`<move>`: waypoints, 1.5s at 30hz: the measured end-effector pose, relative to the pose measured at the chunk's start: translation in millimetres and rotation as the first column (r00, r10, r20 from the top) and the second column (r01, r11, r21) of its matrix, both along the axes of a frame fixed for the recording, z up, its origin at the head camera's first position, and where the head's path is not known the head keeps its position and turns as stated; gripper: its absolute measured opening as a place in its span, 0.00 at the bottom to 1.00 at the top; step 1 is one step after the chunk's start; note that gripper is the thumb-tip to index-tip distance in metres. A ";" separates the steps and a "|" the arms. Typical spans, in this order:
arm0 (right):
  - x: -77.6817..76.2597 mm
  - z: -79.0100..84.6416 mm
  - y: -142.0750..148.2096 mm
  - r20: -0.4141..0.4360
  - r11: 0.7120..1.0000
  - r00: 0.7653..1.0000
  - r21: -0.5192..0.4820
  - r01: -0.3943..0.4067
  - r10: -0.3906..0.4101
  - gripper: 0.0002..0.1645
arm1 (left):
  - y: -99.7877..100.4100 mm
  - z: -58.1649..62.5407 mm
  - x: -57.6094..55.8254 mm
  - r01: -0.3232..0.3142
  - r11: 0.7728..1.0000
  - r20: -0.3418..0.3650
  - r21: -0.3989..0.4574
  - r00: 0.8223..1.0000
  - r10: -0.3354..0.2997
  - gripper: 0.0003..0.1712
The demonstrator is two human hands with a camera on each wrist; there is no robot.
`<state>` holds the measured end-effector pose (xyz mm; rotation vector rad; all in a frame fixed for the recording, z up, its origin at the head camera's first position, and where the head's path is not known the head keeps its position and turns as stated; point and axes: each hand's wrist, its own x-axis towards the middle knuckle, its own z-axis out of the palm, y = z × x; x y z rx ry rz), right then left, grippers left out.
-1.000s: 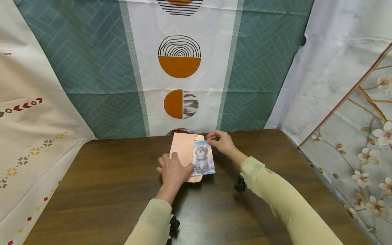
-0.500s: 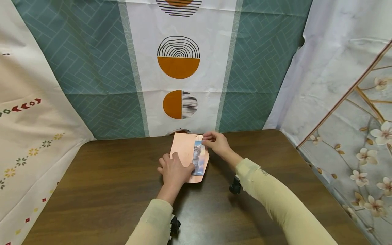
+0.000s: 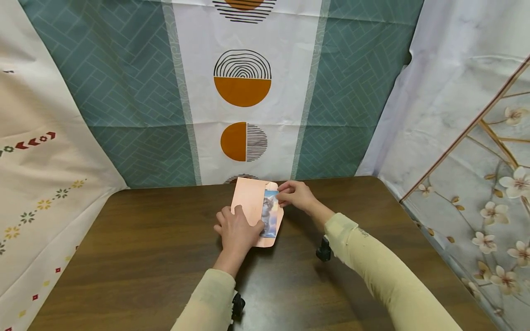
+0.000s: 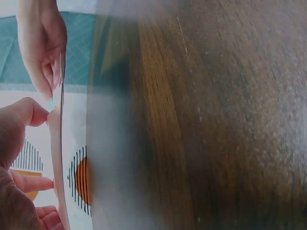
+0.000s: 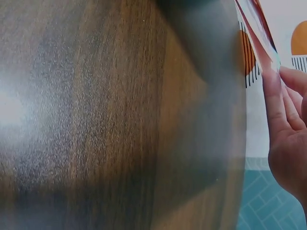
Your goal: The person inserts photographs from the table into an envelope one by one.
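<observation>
A peach envelope (image 3: 250,193) is held above the table with its flap side facing right. A card (image 3: 269,214) with a kitten picture sits partly inside it, and its right portion shows over the flap. My left hand (image 3: 237,232) grips the envelope's lower left part, thumb by the card's edge. In the left wrist view, the envelope (image 4: 56,143) appears edge-on against the left fingers. My right hand (image 3: 299,196) pinches at the card's upper right corner, close to the flap. The right wrist view shows the right hand (image 5: 288,120) at that edge; whether it also holds the flap is unclear.
A brown wooden table (image 3: 157,257) lies under both hands. Behind it hangs a patterned curtain (image 3: 141,105), with a cream cloth (image 3: 54,184) at left and a floral cloth (image 3: 472,184) at right.
The card has slid left into the envelope, so less of it shows than one second ago. My right hand moved left with it, then slightly back right. My left hand stays nearly in place.
</observation>
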<state>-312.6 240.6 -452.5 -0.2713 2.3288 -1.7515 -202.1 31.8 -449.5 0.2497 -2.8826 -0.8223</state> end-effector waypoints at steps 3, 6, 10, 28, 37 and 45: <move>-0.3 -0.6 -2.3 0.035 1.000 0.999 -0.027 -0.004 0.005 0.17 | -0.6 0.0 0.4 0.001 1.000 -0.008 -0.002 1.000 -0.001 0.44; -0.4 -1.7 -5.0 0.054 0.999 0.998 -0.049 0.012 -0.009 0.16 | -1.1 0.0 0.6 0.002 1.000 -0.019 0.000 1.000 -0.002 0.43; -2.4 -3.8 -11.6 0.062 0.997 0.998 -0.074 0.027 -0.022 0.15 | -1.3 -0.2 0.1 0.005 1.000 -0.029 -0.001 1.000 -0.005 0.42; -1.8 -2.9 -25.3 0.081 0.988 0.994 -0.131 0.080 -0.070 0.14 | 2.1 0.2 0.7 0.001 1.000 -0.057 0.017 0.998 0.000 0.40; -4.1 -5.6 -31.7 0.065 0.985 0.994 -0.143 0.095 -0.087 0.10 | 2.0 0.5 0.8 0.003 0.999 -0.063 0.033 0.998 -0.001 0.41; -3.5 -5.3 -36.8 0.062 0.979 0.994 -0.176 0.100 -0.090 0.09 | 2.7 0.4 0.1 -0.008 0.998 -0.056 0.062 0.998 0.011 0.43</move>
